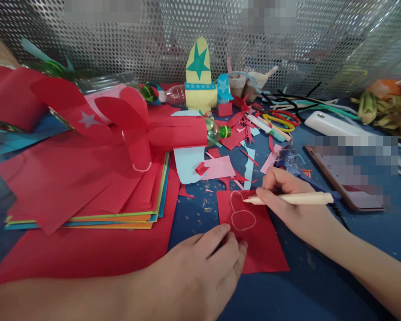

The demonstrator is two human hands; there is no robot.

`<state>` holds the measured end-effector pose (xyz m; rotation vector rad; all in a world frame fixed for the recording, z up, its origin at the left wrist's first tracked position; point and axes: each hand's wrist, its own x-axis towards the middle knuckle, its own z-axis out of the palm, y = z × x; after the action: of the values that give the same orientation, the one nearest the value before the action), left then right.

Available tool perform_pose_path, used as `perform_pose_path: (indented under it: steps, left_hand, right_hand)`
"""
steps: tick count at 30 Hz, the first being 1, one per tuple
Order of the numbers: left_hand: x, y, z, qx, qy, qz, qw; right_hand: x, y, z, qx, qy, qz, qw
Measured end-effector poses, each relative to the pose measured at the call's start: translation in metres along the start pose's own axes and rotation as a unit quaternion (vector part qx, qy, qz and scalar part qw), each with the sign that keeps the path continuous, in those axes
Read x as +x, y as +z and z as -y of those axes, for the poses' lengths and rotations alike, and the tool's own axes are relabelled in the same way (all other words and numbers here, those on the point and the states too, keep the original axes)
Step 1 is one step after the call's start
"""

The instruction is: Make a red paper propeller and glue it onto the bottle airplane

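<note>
A small red paper square [259,243] lies on the blue table in front of me, with a white outline [241,213] drawn on it. My right hand [289,203] is closed on a cream-coloured pen [292,199], whose tip touches the upper part of the outline. My left hand [205,267] rests on the near left corner of the red square, fingers curled and pressed on the paper.
A stack of coloured paper sheets [87,196] lies at left under a red paper-wrapped bottle rocket [173,131]. A yellow paper rocket [199,78] stands at the back. Scraps, pens and pipe cleaners [280,118] lie at right, with a phone [345,189] and a white case [334,127].
</note>
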<state>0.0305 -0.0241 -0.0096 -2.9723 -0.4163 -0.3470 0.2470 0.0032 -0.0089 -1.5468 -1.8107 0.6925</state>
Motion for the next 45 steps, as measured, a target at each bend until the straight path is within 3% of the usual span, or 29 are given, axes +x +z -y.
perform_pose_path:
  steps: [14,15,21,27,31,37,45]
  left_hand:
    - [-0.001,0.001,-0.001,0.006,0.005,-0.003,1.000]
    - [-0.001,0.001,-0.001,0.006,0.005,-0.021,1.000]
    - [-0.005,0.007,0.002,-0.042,0.014,0.000,0.999]
    - [-0.007,0.009,0.003,-0.064,0.015,0.004,0.998]
    - [-0.006,0.008,0.003,-0.055,0.015,-0.017,0.998]
    - [-0.002,0.006,0.005,-0.040,0.010,-0.049,0.998]
    - [0.000,0.005,0.005,-0.043,-0.002,-0.045,0.998]
  right_hand:
    - [-0.002,0.000,0.000,0.088,0.072,0.027,0.993]
    - [-0.002,0.000,-0.001,0.103,0.079,0.028,0.991]
    - [0.001,-0.004,0.003,0.164,0.083,0.001,0.983]
    - [-0.010,-0.011,0.019,0.145,0.064,0.057,0.986]
    - [-0.027,-0.008,0.015,0.169,0.093,0.124,0.973]
    - [-0.038,-0.002,-0.002,0.126,0.080,0.122,0.981]
    - [-0.037,-0.001,-0.004,0.124,0.092,0.150,0.977]
